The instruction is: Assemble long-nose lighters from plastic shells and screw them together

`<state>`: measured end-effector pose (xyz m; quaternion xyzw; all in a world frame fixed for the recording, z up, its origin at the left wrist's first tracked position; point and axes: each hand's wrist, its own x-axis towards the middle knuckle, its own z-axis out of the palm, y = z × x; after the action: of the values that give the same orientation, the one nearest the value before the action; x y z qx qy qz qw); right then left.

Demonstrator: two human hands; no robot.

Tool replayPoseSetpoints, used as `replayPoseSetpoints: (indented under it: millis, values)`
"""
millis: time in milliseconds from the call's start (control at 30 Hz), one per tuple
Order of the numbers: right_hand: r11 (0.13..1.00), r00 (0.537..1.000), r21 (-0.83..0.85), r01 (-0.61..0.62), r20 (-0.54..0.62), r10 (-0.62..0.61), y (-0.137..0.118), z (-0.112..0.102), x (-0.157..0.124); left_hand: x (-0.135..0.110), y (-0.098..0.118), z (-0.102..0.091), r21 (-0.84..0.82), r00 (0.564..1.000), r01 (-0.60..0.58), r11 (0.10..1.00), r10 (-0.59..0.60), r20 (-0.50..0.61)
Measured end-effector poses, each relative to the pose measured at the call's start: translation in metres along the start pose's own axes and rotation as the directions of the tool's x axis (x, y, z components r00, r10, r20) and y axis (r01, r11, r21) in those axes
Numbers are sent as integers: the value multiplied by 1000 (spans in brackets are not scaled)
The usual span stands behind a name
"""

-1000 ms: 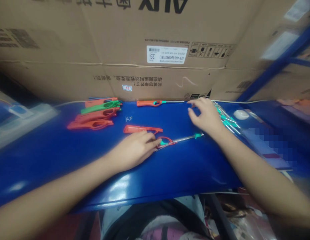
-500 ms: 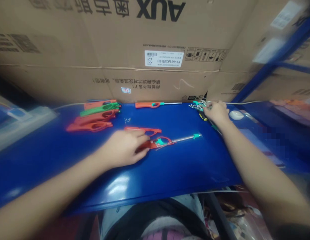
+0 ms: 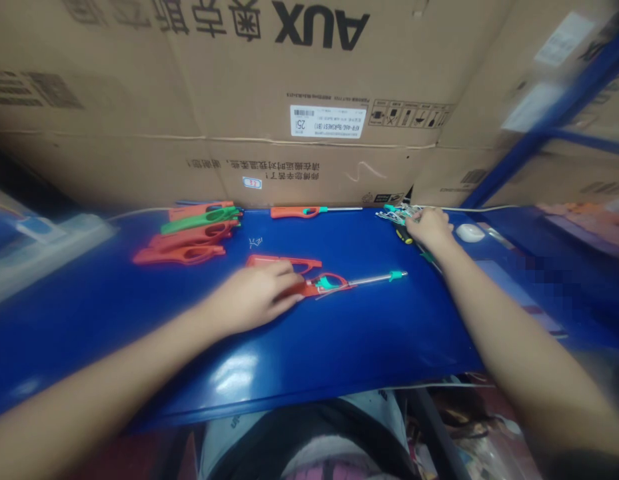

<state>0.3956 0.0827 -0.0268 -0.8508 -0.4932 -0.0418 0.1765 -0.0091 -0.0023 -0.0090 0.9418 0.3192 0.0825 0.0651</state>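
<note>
My left hand (image 3: 259, 293) is closed around the handle end of an orange-red long-nosed lighter (image 3: 356, 282) with a green trigger and a metal tube with a green tip. A thin wire shows along the lighter's lower side. Just behind it lies an orange-red handle shell half (image 3: 312, 264), partly covered by the hand. At the back right, my right hand (image 3: 432, 228) has its fingers pinched at the edge of a pile of small green and white wired parts (image 3: 390, 213). Whatever is between those fingertips is too small to make out.
Several orange and green handle shells (image 3: 196, 220) are stacked at the left. Another lighter (image 3: 296, 212) lies against the cardboard wall (image 3: 229, 113). A black and yellow tool handle (image 3: 404, 234) and a white rounded object (image 3: 470, 233) are near my right hand on the blue table (image 3: 364, 347).
The lighter in my left hand has shifted slightly to the right. My right hand stays at the pile, its fingers moved only a little.
</note>
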Motion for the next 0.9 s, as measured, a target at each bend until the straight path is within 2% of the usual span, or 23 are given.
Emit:
replayPoseSetpoints:
  millis: [300,500,533,600,667,700,800,900]
  values:
    - [1000,1000,-6,16,-13,-16,-3,-3,-6,0,1,-1,20,1000,3,1000,-2,-2]
    - [998,997,29,48,-61,-46,-13,-17,-15,0,1,3,-10,1000,9,1000,-9,-30]
    - [996,995,65,66,-79,-61,-19,-20,-19,0,2,3,-21,999,15,1000,-15,-35]
    - [948,988,287,140,-99,-116,-34,-27,-34,0,2,5,-58,998,24,998,-27,-53]
    - [789,975,585,187,-13,-221,-53,-33,-57,1,5,7,-130,993,37,991,-51,-104]
    - [685,948,702,194,46,-315,-62,-36,-71,2,6,9,-186,987,45,982,-72,-143]
    - [453,793,872,184,141,-593,-85,-43,-119,5,14,15,-434,946,56,899,-187,-266]
    - [362,627,922,139,200,-753,-96,-48,-156,7,23,19,-689,906,-37,724,-266,-328]
